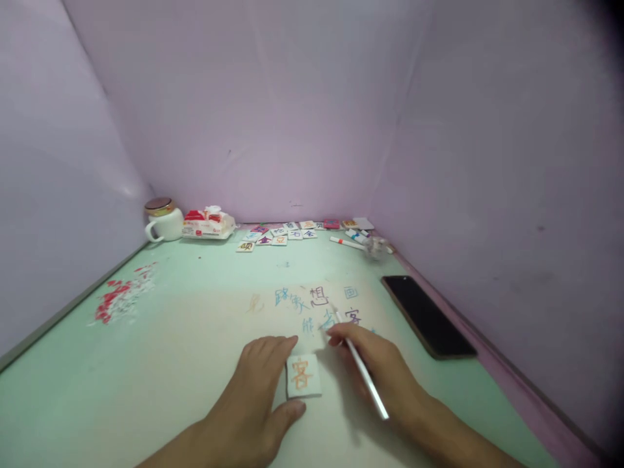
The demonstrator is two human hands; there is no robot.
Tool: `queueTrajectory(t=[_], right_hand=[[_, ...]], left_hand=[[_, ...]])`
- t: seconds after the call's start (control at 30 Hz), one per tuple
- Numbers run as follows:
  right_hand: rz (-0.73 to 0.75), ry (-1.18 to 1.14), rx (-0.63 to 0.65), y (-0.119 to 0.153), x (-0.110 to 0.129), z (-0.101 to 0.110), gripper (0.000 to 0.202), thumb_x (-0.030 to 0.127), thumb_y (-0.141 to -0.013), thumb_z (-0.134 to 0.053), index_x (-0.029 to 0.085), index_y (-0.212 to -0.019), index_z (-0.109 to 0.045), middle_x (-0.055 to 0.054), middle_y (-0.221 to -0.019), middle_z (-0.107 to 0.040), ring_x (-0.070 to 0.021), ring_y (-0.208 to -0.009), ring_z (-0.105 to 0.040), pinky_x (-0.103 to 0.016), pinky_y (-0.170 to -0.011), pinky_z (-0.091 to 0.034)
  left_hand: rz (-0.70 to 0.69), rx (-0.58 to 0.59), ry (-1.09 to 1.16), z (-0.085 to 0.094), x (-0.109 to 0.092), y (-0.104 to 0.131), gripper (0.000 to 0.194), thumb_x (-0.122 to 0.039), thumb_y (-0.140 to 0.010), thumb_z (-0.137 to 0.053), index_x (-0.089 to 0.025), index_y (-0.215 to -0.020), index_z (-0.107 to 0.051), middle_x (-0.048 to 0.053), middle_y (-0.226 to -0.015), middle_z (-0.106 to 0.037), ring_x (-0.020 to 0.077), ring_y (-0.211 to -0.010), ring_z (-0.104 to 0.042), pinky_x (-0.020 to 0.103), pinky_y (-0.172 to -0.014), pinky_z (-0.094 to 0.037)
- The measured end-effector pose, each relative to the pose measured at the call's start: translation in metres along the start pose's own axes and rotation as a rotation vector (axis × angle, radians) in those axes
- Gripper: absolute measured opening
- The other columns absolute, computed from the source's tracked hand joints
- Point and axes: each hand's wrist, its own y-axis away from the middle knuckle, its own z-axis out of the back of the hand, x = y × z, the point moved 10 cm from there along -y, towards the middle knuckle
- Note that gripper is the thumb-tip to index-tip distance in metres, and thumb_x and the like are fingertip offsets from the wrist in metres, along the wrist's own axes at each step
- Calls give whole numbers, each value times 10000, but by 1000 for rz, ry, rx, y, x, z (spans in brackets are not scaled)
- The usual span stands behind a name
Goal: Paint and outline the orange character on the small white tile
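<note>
My right hand (375, 361) grips a slim white pen-like stick (365, 375); its far end points up toward the writing on the table. Exactly what kind of tool it is, I cannot make out. In front of me lies a small white square tile (312, 385) bearing an orange Chinese character. My left hand (260, 383) rests flat along the tile's left side, thumb near the lower corner and fingers stretched past the upper one. Beyond both hands, handwritten characters (319, 297) in blue, purple and orange mark the tabletop.
A dark phone (424, 315) lies at the right. At the back stand a white lidded mug (170, 225), a tissue pack (209, 225) and several character tiles (279, 240). Markers (347, 243) and a crumpled wad (376, 247) sit back right. Red and white scraps (119, 296) lie left.
</note>
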Motion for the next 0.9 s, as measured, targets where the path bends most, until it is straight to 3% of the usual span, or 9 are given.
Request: queueTrajectory(t=[0.2, 0.27, 0.37, 0.43, 0.53, 0.57, 0.67, 0.77, 0.9], right_hand=[[116, 392, 199, -3, 20, -31, 453, 30, -676, -530, 256, -1054, -631, -60, -942, -624, -234, -872, -532, -342, -701, -401], [104, 388, 205, 0, 20, -34, 523, 4, -649, -539, 259, -1098, -618, -59, -980, -620, -229, -897, -532, -343, -731, -413], [64, 355, 180, -6, 12, -26, 492, 5, -717, -537, 243, -1141, -606, -53, -997, -625, -202, -934, -545, -323, -794, -440], [33, 373, 163, -25, 0, -10, 412, 34, -787, -537, 212, -1154, -599, -59, -1030, -631, -183, -973, -557, -308, -854, -446], [-69, 451, 113, -82, -29, 27, 246, 173, -884, -552, 180, -1127, -593, -67, -1111, -622, -184, -989, -589, -358, -868, -476], [-118, 489, 84, -104, -41, 41, 251, 271, -908, -545, 176, -1139, -575, -77, -1163, -594, -205, -973, -602, -413, -823, -503], [-257, 608, 12, -160, -74, 70, 285, 293, -910, -544, 181, -1172, -556, -85, -1194, -576, -211, -977, -603, -414, -811, -513], [-343, 708, 1, -190, -98, 73, 306, 292, -900, -562, 165, -1178, -550, -91, -1186, -577, -217, -978, -605, -414, -806, -514], [-387, 801, 13, -201, -114, 59, 314, 291, -895, -569, 143, -1172, -555, -109, -1185, -576, -219, -977, -605, -410, -811, -512]], left_hand=[[-117, -126, -77, 2, 1, 2, 581, -266, -832, -493, -239, -1377, -294, 119, -1221, -555, 301, -1091, -529, 496, -889, -476], [-155, -169, -97, 3, 0, 2, 579, -257, -820, -489, -239, -1371, -313, 111, -1198, -576, 294, -1064, -550, 477, -868, -491], [-174, -205, -113, 2, -1, 2, 594, -239, -801, -494, -234, -1370, -324, 106, -1179, -589, 285, -1039, -568, 454, -853, -504], [-167, -219, -104, 3, 0, 3, 630, -233, -783, -519, -238, -1379, -315, 104, -1181, -592, 285, -1030, -574, 444, -850, -510], [-120, -250, -80, 8, 2, 3, 673, -260, -788, -551, -245, -1404, -282, 111, -1230, -572, 296, -1062, -569, 434, -847, -521], [-94, -259, -73, 10, 3, 3, 663, -274, -805, -545, -247, -1410, -275, 114, -1253, -559, 297, -1077, -565, 431, -845, -526], [-26, -291, -46, 15, 9, 2, 589, -278, -864, -484, -252, -1414, -274, 113, -1289, -539, 285, -1087, -572, 416, -836, -538], [-9, -329, -21, 18, 12, 3, 546, -271, -885, -455, -258, -1406, -290, 107, -1276, -552, 272, -1066, -590, 402, -834, -544], [-20, -356, -12, 15, 13, 2, 542, -275, -889, -449, -267, -1406, -289, 96, -1268, -558, 266, -1065, -589, 384, -822, -552]])
